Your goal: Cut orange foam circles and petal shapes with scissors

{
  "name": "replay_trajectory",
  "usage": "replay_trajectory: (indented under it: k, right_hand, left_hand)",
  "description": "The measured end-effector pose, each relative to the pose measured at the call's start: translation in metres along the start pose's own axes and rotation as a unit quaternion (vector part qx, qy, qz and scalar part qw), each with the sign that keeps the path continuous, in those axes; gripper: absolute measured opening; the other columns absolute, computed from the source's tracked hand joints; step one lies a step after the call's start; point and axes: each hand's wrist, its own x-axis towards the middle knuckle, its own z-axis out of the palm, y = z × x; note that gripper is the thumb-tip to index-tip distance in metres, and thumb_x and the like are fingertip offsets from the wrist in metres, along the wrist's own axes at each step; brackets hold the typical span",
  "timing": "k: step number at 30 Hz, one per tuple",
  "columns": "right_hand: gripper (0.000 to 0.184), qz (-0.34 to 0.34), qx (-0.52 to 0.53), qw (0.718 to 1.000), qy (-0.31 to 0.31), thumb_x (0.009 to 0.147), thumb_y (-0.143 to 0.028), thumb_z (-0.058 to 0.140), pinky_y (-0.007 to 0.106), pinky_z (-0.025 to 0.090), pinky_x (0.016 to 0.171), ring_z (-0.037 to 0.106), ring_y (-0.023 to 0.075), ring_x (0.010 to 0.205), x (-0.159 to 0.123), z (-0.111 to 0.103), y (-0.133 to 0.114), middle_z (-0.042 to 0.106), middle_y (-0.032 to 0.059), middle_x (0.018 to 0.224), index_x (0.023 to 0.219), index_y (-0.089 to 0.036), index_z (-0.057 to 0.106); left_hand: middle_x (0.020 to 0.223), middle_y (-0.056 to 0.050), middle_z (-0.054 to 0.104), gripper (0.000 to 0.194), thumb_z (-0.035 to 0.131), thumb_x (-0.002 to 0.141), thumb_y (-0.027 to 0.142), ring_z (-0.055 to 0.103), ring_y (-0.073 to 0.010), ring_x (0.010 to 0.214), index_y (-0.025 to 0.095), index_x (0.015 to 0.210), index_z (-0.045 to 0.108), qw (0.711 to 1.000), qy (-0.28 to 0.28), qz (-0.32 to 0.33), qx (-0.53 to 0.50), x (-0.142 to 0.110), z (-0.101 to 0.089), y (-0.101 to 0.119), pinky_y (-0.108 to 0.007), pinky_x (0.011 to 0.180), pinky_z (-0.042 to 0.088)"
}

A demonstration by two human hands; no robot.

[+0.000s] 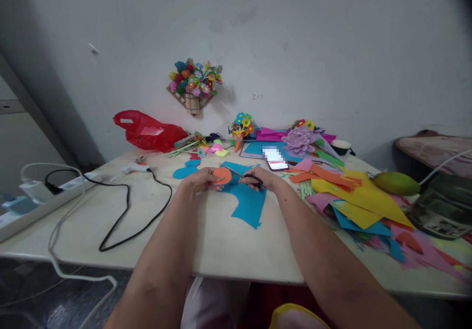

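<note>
Pinched in my left hand (202,181) is a round orange piece of paper or foam sheet (223,175). My right hand (263,177) grips a pair of scissors (253,179) by its black handles, and the blades point left toward the orange disc's upper right edge. Whether the blades touch the disc is hard to tell. Beneath both hands lies a blue sheet (251,203) with a curved cut-out along its left side. Rounded blue cut pieces (184,171) rest just beyond my left hand.
A glue gun (135,167) with a black cord lies left, near a power strip (14,223). A lit phone (275,159) sits behind my right hand. Coloured scraps (354,191), a mango (396,184) and a jar (442,206) crowd the right. A red bag (147,131) stands at the back.
</note>
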Motion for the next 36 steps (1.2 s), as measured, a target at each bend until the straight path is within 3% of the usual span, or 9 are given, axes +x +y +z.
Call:
replay_trajectory:
  k: [5, 15, 27, 36]
  right_hand:
    - [0.030, 0.011, 0.001, 1.000, -0.003, 0.094, -0.029, 0.081, 0.020, 0.029, 0.040, 0.051, 0.0085, 0.040, 0.0023, 0.0001, 0.0030, 0.061, -0.0028, 0.052, 0.071, -0.018, 0.065]
    - [0.038, 0.002, -0.006, 1.000, -0.011, 0.088, -0.040, 0.090, 0.021, 0.031, 0.041, 0.050, 0.0078, 0.042, 0.0042, 0.0035, 0.0036, 0.061, -0.0039, 0.053, 0.073, -0.019, 0.063]
    - [0.035, -0.018, -0.020, 1.000, -0.008, 0.080, -0.040, 0.093, 0.022, 0.034, 0.044, 0.046, 0.0075, 0.042, 0.0046, 0.0015, 0.0037, 0.057, -0.0056, 0.050, 0.070, -0.018, 0.067]
    - [0.038, -0.020, -0.033, 0.999, -0.009, 0.075, -0.047, 0.095, 0.023, 0.033, 0.046, 0.045, 0.0079, 0.045, 0.0038, -0.0010, 0.0036, 0.056, -0.0053, 0.053, 0.072, -0.017, 0.072]
  left_hand:
    - [0.066, -0.003, 0.075, 0.031, 0.101, 0.069, 0.006, 0.072, -0.0170, 0.056, 0.015, 0.091, 0.082, 1.000, -0.011, 0.003, 0.001, 0.0007, -0.0012, -0.0024, -0.022, 0.056, 0.059]
    - [0.065, 0.000, 0.074, 0.050, 0.106, 0.072, 0.022, 0.069, -0.0136, 0.053, 0.015, 0.116, 0.083, 0.999, -0.045, 0.010, 0.018, 0.0017, 0.0017, -0.0013, -0.021, 0.057, 0.059]
    - [0.066, -0.002, 0.076, 0.045, 0.108, 0.065, 0.018, 0.071, -0.0157, 0.051, 0.014, 0.103, 0.084, 0.998, -0.054, 0.021, 0.015, 0.0052, -0.0044, -0.0043, -0.021, 0.052, 0.057]
    - [0.066, -0.003, 0.077, 0.050, 0.108, 0.066, 0.021, 0.070, -0.0149, 0.052, 0.013, 0.109, 0.083, 0.997, -0.069, 0.028, 0.025, 0.0008, -0.0042, -0.0017, -0.019, 0.050, 0.055]
